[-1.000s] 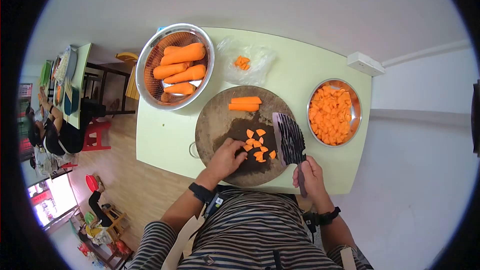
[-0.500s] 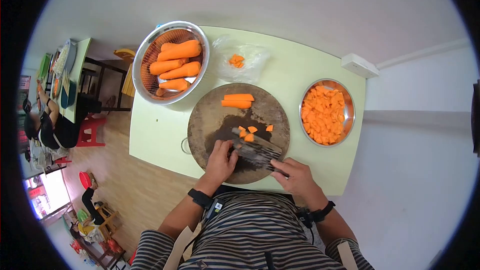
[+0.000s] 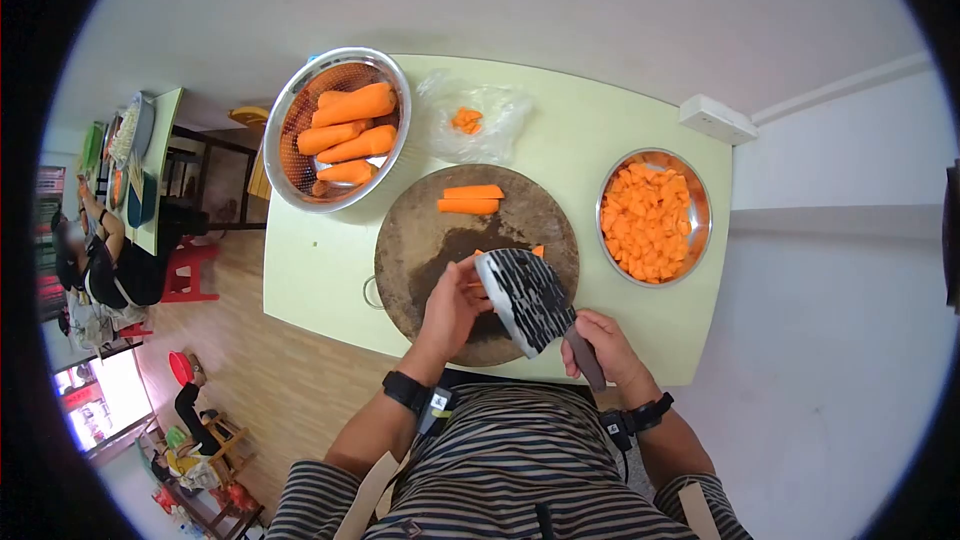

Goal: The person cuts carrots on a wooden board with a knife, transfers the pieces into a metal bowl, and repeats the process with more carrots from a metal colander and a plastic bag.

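My right hand (image 3: 607,348) grips the brown handle of a cleaver (image 3: 530,295). Its broad blade, patterned black and silver, is tilted with one face towards me above the round wooden chopping board (image 3: 410,230). Beside the blade's left edge is my left hand (image 3: 452,310), its fingers curved but apart; the blade partly hides the fingertips. Small bits of cut carrot (image 3: 538,251) show around the blade and by the left fingers. Two long carrot strips (image 3: 470,206) lie side by side on the far part of the board.
A metal colander (image 3: 283,185) of whole carrots stands far left. Next to it lies a clear plastic bag (image 3: 497,125) with carrot bits on it. On the right is a metal bowl (image 3: 704,202) of diced carrot. Another person (image 3: 110,265) sits at a table on the far left.
The cleaver has lifted and turned from low, blurred motion on the board, so its blade face now shows. My left hand has shifted slightly right and up, towards the carrot pieces.
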Demonstrator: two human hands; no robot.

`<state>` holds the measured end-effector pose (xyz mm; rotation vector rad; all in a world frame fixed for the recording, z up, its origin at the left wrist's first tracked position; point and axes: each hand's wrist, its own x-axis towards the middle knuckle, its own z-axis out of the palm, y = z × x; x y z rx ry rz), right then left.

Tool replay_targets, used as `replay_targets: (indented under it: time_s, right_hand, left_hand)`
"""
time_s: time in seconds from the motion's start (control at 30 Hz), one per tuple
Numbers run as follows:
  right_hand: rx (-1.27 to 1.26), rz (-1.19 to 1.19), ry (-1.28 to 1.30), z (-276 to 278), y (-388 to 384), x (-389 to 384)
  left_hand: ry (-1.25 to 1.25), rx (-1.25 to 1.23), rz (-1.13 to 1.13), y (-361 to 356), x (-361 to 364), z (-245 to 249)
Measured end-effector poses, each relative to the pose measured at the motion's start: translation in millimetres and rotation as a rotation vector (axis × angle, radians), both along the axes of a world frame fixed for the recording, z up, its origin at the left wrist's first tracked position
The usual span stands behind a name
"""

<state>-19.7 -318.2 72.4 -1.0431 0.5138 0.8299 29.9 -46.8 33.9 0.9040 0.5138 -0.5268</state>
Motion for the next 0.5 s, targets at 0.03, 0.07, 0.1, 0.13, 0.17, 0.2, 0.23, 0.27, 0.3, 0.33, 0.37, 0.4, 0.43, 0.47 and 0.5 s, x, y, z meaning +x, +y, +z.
replay_targets:
  time_s: [0.03, 0.07, 0.1, 0.13, 0.17, 0.2, 0.23, 0.27, 0.3, 0.33, 0.37, 0.4, 0.43, 0.47, 0.5]
  right_hand:
    - [0.073, 0.008, 0.060, 1, 2, 2]
    - [0.075, 0.007, 0.061, 1, 6, 4]
    - [0.076, -0.001, 0.074, 0, 11, 5]
    - [0.075, -0.011, 0.086, 0, 13, 5]
    - [0.074, -0.013, 0.086, -2, 12, 5]
    - [0.058, -0.001, 0.083, -5, 11, 5]
    - [0.045, 0.013, 0.080, -8, 10, 5]
    - [0.047, 0.017, 0.080, -10, 9, 4]
    - [0.034, 0.003, 0.078, -11, 6, 3]
    - [0.019, -0.012, 0.074, -13, 2, 1]
    - [0.018, -0.009, 0.073, -16, -2, -1]
    - [-0.004, -0.044, 0.046, -21, -7, -4]
    - [-0.026, -0.077, 0.019, -26, -13, -7]
    - [-0.064, -0.101, 0.012, -31, -19, -9]
    - [-0.066, -0.099, 0.011, -35, -23, -11]
  left_hand:
    - [0.000, 0.004, 0.001, 1, 5, 9]
    - [0.103, -0.283, 0.019, 1, 9, 19]
    - [0.206, -0.573, 0.036, 1, 11, 24]
    - [0.158, -0.695, -0.017, 7, 8, 14]
    - [0.159, -0.696, -0.019, 10, 7, 11]
    - [0.140, -0.709, -0.027, 12, 6, 9]
    - [0.120, -0.721, -0.032, 14, 5, 6]
    - [0.120, -0.718, -0.028, 16, 2, 3]
    - [0.119, -0.658, 0.018, 16, 0, 1]
    - [0.118, -0.599, 0.063, 17, -1, -1]
    - [0.117, -0.600, 0.065, 18, -1, -3]
    - [0.145, -0.364, 0.018, 19, 0, 2]
    - [0.172, -0.127, -0.028, 19, 0, 7]
    - [0.108, -0.095, -0.007, 18, -1, 13]
    - [0.107, -0.097, -0.004, 14, -4, 11]
